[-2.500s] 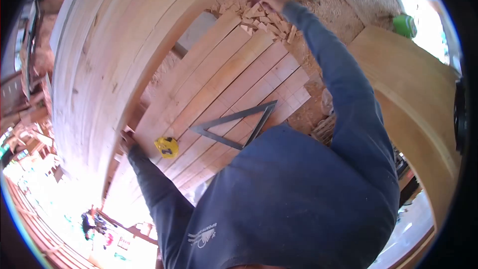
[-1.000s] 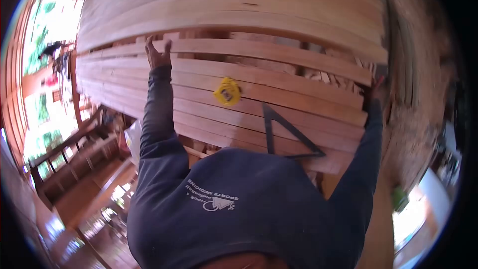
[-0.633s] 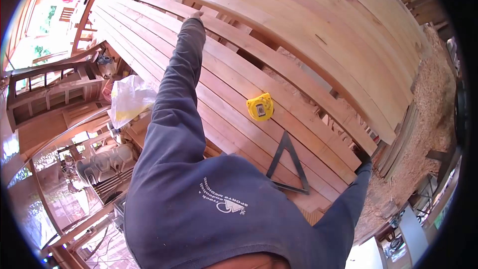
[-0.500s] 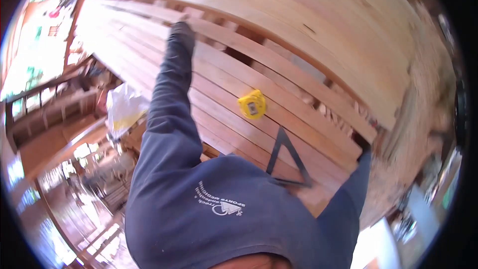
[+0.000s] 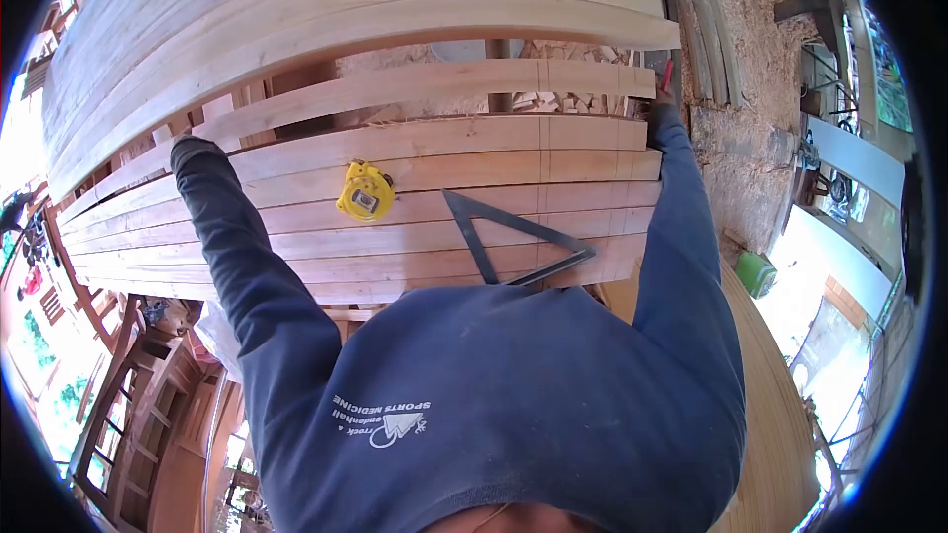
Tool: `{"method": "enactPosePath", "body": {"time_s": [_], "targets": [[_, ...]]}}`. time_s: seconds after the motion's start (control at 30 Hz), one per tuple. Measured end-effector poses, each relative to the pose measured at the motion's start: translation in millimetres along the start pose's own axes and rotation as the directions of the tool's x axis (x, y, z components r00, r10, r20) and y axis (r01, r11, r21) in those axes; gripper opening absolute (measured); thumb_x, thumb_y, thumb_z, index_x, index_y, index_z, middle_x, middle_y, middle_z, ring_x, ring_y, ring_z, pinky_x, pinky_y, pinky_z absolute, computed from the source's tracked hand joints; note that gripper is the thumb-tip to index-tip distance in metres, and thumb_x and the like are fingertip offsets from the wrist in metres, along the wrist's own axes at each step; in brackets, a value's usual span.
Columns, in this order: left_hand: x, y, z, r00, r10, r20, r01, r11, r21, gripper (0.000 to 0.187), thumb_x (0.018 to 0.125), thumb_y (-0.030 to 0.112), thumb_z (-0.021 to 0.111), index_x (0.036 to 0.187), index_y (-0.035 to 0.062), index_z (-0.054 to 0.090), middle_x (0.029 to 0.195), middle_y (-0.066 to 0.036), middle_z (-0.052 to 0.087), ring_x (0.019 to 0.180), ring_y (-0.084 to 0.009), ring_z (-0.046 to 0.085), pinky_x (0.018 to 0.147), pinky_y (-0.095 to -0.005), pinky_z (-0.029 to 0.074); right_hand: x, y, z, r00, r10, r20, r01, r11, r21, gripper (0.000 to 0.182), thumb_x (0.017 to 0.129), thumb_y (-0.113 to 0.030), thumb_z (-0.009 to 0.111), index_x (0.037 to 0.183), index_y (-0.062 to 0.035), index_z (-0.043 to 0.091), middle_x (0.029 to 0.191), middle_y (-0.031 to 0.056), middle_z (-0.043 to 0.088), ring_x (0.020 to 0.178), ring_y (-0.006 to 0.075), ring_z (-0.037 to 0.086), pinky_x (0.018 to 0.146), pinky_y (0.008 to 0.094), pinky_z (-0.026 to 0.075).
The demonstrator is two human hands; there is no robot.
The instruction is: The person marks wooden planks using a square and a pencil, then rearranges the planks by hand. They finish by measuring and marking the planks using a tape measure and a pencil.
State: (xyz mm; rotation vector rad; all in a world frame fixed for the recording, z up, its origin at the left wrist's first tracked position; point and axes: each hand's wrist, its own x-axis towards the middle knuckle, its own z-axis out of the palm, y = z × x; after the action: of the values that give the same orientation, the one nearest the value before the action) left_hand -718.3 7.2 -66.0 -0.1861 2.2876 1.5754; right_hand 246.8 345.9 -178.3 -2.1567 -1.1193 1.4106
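Note:
A narrow wooden board [image 5: 444,82] lies slightly apart from a row of similar boards [image 5: 434,136]. My left hand [image 5: 185,138] is at the left part of this narrow board, nearly all hidden by the sleeve cuff; its fingers do not show. My right hand [image 5: 665,97] is at the board's right end, closed around a slim red stick-like tool [image 5: 668,73]. On the row of boards sit a yellow tape measure [image 5: 365,191] and a dark triangular square [image 5: 523,225]. Thin lines cross the boards near their right ends.
A stack of wide pale planks [image 5: 395,0] lies beyond the narrow board. Wood offcuts [image 5: 548,102] show in the gap between. Sawdust [image 5: 760,39] and long wood strips [image 5: 716,30] cover the ground at right. A green container [image 5: 755,274] stands lower right.
The view has turned and moved toward the boards' right ends. My right hand has come into sight with the red tool. The tape measure and square still lie on the boards.

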Motion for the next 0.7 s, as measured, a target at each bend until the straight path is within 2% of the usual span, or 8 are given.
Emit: {"method": "enactPosePath", "body": {"time_s": [0.1, 0.13, 0.17, 0.27, 0.33, 0.4, 0.47, 0.7], "targets": [[-7, -3, -1, 1.000, 0.008, 0.007, -0.009, 1.000, 0.015, 0.072, 0.089, 0.044, 0.076, 0.135, -0.0099, 0.061, 0.137, -0.029, 0.064, 0.124, -0.0358, 0.065, 0.107, -0.0379, 0.049, 17, 8, -20, 0.970, -0.025, -0.241, 0.031, 0.999, 0.021, 0.043, 0.100, -0.051, 0.067, 0.115, -0.0121, 0.077, 0.088, 0.0078, 0.077, 0.061, 0.0193, 0.065, 0.051, 0.0346, 0.050], [-5, -8, -5, 1.000, 0.014, 0.011, -0.014, 1.000, 0.021, 0.072, 0.090, 0.045, 0.075, 0.135, -0.0099, 0.061, 0.138, -0.029, 0.064, 0.124, -0.0357, 0.065, 0.107, -0.0378, 0.049, 0, 3, -24, 0.969, -0.047, -0.241, 0.071, 0.993, 0.090, 0.051, 0.098, -0.058, 0.068, 0.114, -0.0101, 0.076, 0.084, 0.0052, 0.076, 0.059, 0.0184, 0.063, 0.051, 0.0336, 0.049], [-8, -8, -5, 1.000, 0.022, 0.011, -0.023, 0.999, 0.038, 0.072, 0.090, 0.045, 0.075, 0.135, -0.0098, 0.061, 0.138, -0.029, 0.064, 0.124, -0.0357, 0.065, 0.108, -0.0377, 0.049, -7, 11, -41, 0.994, 0.038, -0.103, -0.018, 0.981, 0.194, 0.046, 0.097, -0.049, 0.071, 0.124, -0.0107, 0.071, 0.096, 0.0076, 0.074, 0.073, 0.0187, 0.065, 0.062, 0.0347, 0.052], [-23, -14, -19, 0.992, 0.122, -0.044, -0.108, 0.967, 0.232, 0.072, 0.091, 0.045, 0.075, 0.136, -0.0095, 0.060, 0.139, -0.030, 0.063, 0.125, -0.0356, 0.065, 0.108, -0.0374, 0.048, -6, 11, -37, 0.994, -0.050, 0.097, 0.025, 0.969, 0.244, 0.046, 0.098, -0.048, 0.070, 0.125, -0.0107, 0.070, 0.098, 0.0079, 0.073, 0.074, 0.0189, 0.065, 0.063, 0.0347, 0.053], [-44, -15, -25, 0.973, 0.164, -0.161, -0.094, 0.924, 0.371, 0.072, 0.091, 0.045, 0.074, 0.137, -0.0093, 0.060, 0.139, -0.030, 0.063, 0.125, -0.0355, 0.065, 0.108, -0.0372, 0.048, 0, -4, -17, 0.979, -0.098, 0.179, 0.050, 0.966, 0.252, 0.046, 0.098, -0.047, 0.070, 0.125, -0.0107, 0.070, 0.100, 0.0081, 0.073, 0.075, 0.0191, 0.065, 0.064, 0.0348, 0.053], [-67, -13, -12, 0.943, 0.128, -0.307, -0.010, 0.933, 0.360, 0.073, 0.091, 0.045, 0.074, 0.137, -0.0092, 0.059, 0.140, -0.030, 0.063, 0.125, -0.0354, 0.064, 0.108, -0.0370, 0.048, 9, -14, 0, 0.968, -0.120, 0.221, 0.062, 0.966, 0.252, 0.046, 0.098, -0.047, 0.069, 0.126, -0.0107, 0.069, 0.101, 0.0083, 0.073, 0.076, 0.0193, 0.065, 0.064, 0.0348, 0.053], [-84, -7, 5, 0.919, 0.068, -0.388, 0.064, 0.947, 0.315, 0.073, 0.092, 0.045, 0.073, 0.138, -0.0090, 0.059, 0.141, -0.030, 0.062, 0.126, -0.0354, 0.064, 0.109, -0.0368, 0.048, 14, -23, 16, 0.965, -0.123, 0.231, 0.065, 0.968, 0.243, 0.046, 0.098, -0.046, 0.069, 0.127, -0.0107, 0.069, 0.103, 0.0085, 0.072, 0.077, 0.0195, 0.065, 0.065, 0.0349, 0.053], [-87, -9, 17, 0.869, -0.050, -0.493, 0.193, 0.951, 0.243, 0.073, 0.093, 0.046, 0.072, 0.139, -0.0084, 0.058, 0.143, -0.030, 0.061, 0.126, -0.0351, 0.064, 0.110, -0.0362, 0.048, 21, -28, 36, 0.954, -0.170, 0.248, 0.102, 0.959, 0.263, 0.045, 0.099, -0.045, 0.068, 0.129, -0.0107, 0.067, 0.107, 0.0092, 0.071, 0.081, 0.0201, 0.065, 0.067, 0.0350, 0.054]]}}
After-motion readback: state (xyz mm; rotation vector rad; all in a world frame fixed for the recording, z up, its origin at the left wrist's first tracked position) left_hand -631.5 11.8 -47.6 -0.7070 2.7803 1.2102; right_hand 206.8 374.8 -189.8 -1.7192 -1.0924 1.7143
